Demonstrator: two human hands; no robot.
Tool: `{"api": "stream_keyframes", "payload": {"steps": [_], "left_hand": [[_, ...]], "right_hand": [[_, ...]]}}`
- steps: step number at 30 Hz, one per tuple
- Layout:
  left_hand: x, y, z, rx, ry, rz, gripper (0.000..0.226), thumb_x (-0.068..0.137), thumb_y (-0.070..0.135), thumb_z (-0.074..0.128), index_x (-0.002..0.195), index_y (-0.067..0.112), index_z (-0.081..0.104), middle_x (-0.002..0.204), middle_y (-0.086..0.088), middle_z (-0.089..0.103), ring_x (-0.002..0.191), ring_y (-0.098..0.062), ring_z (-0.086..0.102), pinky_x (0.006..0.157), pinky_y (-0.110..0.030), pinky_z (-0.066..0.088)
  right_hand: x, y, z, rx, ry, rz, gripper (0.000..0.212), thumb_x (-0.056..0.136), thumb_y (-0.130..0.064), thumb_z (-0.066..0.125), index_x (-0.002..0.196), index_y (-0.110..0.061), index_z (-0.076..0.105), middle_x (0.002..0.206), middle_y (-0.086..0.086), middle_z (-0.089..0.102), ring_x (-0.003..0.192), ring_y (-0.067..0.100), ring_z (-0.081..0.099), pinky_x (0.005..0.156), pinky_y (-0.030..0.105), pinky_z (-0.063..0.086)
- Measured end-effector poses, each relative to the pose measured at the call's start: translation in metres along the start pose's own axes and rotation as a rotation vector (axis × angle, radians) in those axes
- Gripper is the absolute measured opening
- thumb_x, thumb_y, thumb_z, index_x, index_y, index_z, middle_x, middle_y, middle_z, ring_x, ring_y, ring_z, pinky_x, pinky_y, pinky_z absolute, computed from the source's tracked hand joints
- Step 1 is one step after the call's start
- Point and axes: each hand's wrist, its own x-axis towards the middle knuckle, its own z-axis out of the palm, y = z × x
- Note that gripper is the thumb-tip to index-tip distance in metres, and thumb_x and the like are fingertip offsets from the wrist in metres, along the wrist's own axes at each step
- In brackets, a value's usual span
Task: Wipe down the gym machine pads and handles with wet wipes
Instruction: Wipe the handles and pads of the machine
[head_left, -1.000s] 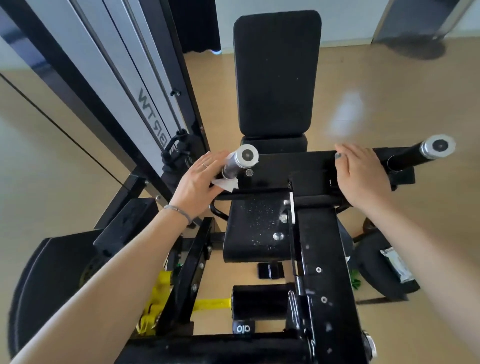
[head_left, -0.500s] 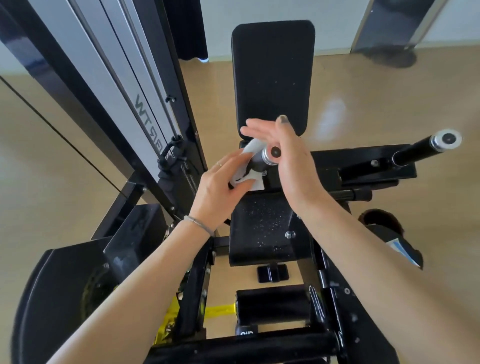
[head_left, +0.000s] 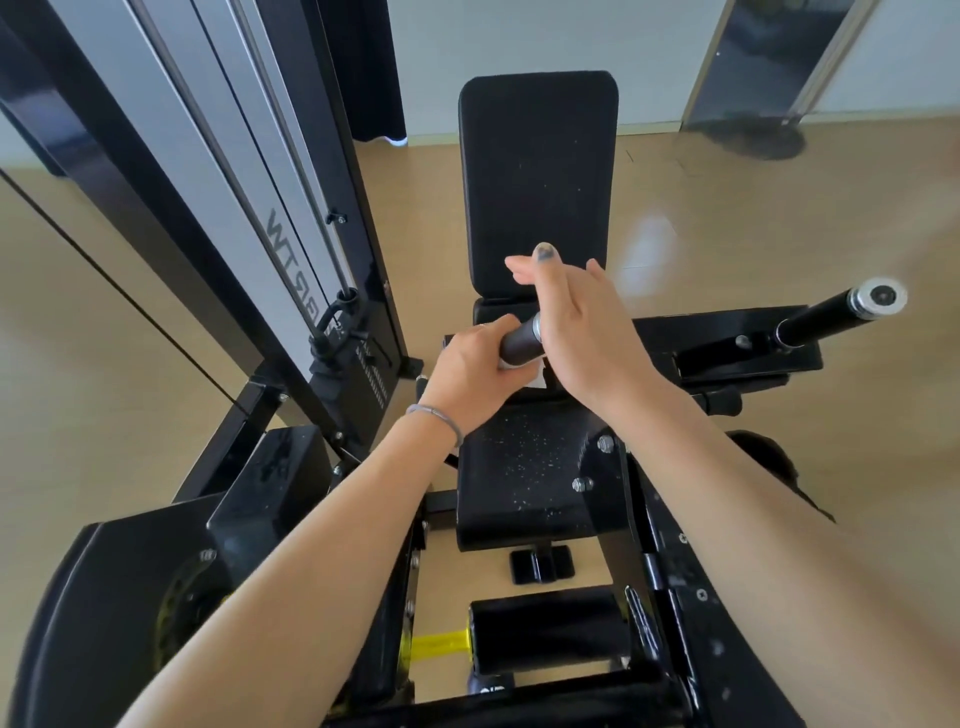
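A black gym machine stands below me, with an upright back pad (head_left: 537, 176) and a speckled seat pad (head_left: 524, 467). My left hand (head_left: 470, 374) is closed around the left handle (head_left: 521, 339), a dark grip, with a white wet wipe (head_left: 535, 375) wrapped under it; only the wipe's corner shows. My right hand (head_left: 576, 322) lies against the handle's silver end, palm on the cap, fingers stretched out and not curled. The right handle (head_left: 836, 310), black with a silver cap, sticks out free at the far right.
The weight stack tower (head_left: 249, 218) with its cable rises at the left. A black roller pad (head_left: 548, 631) and a yellow lever (head_left: 439, 644) lie low in the frame. A round black pad (head_left: 769, 457) sits behind my right forearm. Tan floor surrounds the machine.
My right hand left the machine's crossbar and came over to the left handle's end. My left hand slid down the handle with the wipe, uncovering the dark grip.
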Motion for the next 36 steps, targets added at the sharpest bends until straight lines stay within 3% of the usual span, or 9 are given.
{"api": "stream_keyframes", "payload": {"steps": [6, 14, 19, 23, 26, 29, 32, 34, 36], "left_hand": [[0.003, 0.045, 0.000, -0.043, 0.262, 0.322, 0.015, 0.081, 0.000, 0.057, 0.078, 0.014, 0.053, 0.060, 0.023, 0.036, 0.048, 0.002, 0.041, 0.053, -0.009, 0.035], [0.005, -0.010, 0.006, -0.022, 0.034, 0.085, 0.026, 0.084, 0.017, 0.071, 0.080, 0.029, 0.049, 0.065, 0.018, 0.047, 0.065, 0.009, 0.049, 0.060, -0.018, 0.031], [0.005, 0.046, -0.004, -0.043, 0.262, 0.400, 0.011, 0.080, -0.002, 0.059, 0.075, 0.007, 0.058, 0.057, 0.010, 0.048, 0.050, -0.006, 0.041, 0.049, -0.015, 0.031], [0.007, 0.001, 0.004, -0.019, 0.133, 0.251, 0.016, 0.087, 0.021, 0.063, 0.079, 0.027, 0.050, 0.067, 0.021, 0.045, 0.066, 0.006, 0.048, 0.062, -0.012, 0.038], [0.003, -0.033, 0.008, 0.085, 0.025, 0.211, 0.030, 0.085, 0.032, 0.073, 0.106, 0.012, 0.065, 0.097, 0.002, 0.066, 0.096, -0.011, 0.058, 0.091, -0.034, 0.049], [0.002, -0.002, 0.003, -0.055, 0.088, 0.223, 0.034, 0.084, 0.038, 0.058, 0.103, 0.010, 0.063, 0.081, 0.015, 0.058, 0.076, -0.004, 0.054, 0.075, -0.019, 0.047], [0.004, 0.032, 0.000, -0.095, 0.277, 0.417, 0.018, 0.083, 0.017, 0.050, 0.086, 0.002, 0.060, 0.070, 0.023, 0.037, 0.061, -0.005, 0.034, 0.062, -0.002, 0.035], [0.007, 0.029, -0.001, -0.060, 0.305, 0.505, 0.019, 0.090, 0.014, 0.049, 0.084, 0.000, 0.060, 0.072, 0.018, 0.039, 0.066, -0.005, 0.032, 0.063, -0.006, 0.034], [0.011, 0.002, 0.002, 0.017, 0.239, 0.540, 0.037, 0.101, 0.031, 0.051, 0.098, -0.004, 0.064, 0.084, 0.003, 0.061, 0.080, -0.011, 0.052, 0.081, -0.015, 0.044]], "right_hand": [[0.000, 0.005, 0.004, -0.091, 0.084, -0.033, 0.061, 0.108, -0.039, 0.011, 0.139, -0.023, 0.060, 0.133, -0.007, 0.065, 0.135, 0.003, 0.047, 0.127, 0.037, 0.005], [0.001, 0.007, 0.007, -0.096, 0.097, -0.031, 0.060, 0.108, -0.037, 0.010, 0.140, -0.025, 0.059, 0.134, -0.007, 0.064, 0.135, 0.004, 0.045, 0.126, 0.040, 0.005], [0.001, 0.006, 0.006, -0.162, 0.164, -0.073, 0.060, 0.106, -0.038, 0.009, 0.137, -0.027, 0.059, 0.121, -0.009, 0.067, 0.128, 0.006, 0.052, 0.125, 0.042, 0.011], [0.000, 0.007, 0.007, -0.154, 0.152, -0.060, 0.058, 0.107, -0.036, 0.011, 0.136, -0.027, 0.060, 0.125, -0.008, 0.067, 0.128, 0.005, 0.051, 0.125, 0.042, 0.010], [-0.001, 0.008, 0.009, -0.148, 0.160, -0.054, 0.059, 0.107, -0.036, 0.010, 0.136, -0.026, 0.061, 0.121, -0.008, 0.068, 0.126, 0.005, 0.052, 0.125, 0.041, 0.009], [0.000, 0.008, 0.010, -0.135, 0.148, -0.055, 0.060, 0.107, -0.036, 0.010, 0.135, -0.024, 0.062, 0.127, -0.008, 0.067, 0.130, 0.004, 0.051, 0.126, 0.039, 0.008], [0.001, 0.008, 0.011, -0.163, 0.177, -0.068, 0.062, 0.107, -0.037, 0.010, 0.133, -0.024, 0.064, 0.127, -0.008, 0.068, 0.129, 0.003, 0.052, 0.125, 0.039, 0.011], [0.000, 0.008, 0.010, -0.149, 0.170, -0.065, 0.061, 0.107, -0.037, 0.010, 0.132, -0.024, 0.065, 0.125, -0.008, 0.069, 0.128, 0.003, 0.052, 0.125, 0.037, 0.011], [-0.001, 0.008, 0.010, -0.106, 0.164, -0.042, 0.061, 0.108, -0.036, 0.011, 0.131, -0.023, 0.065, 0.121, -0.008, 0.069, 0.126, 0.001, 0.052, 0.125, 0.036, 0.010]]}}
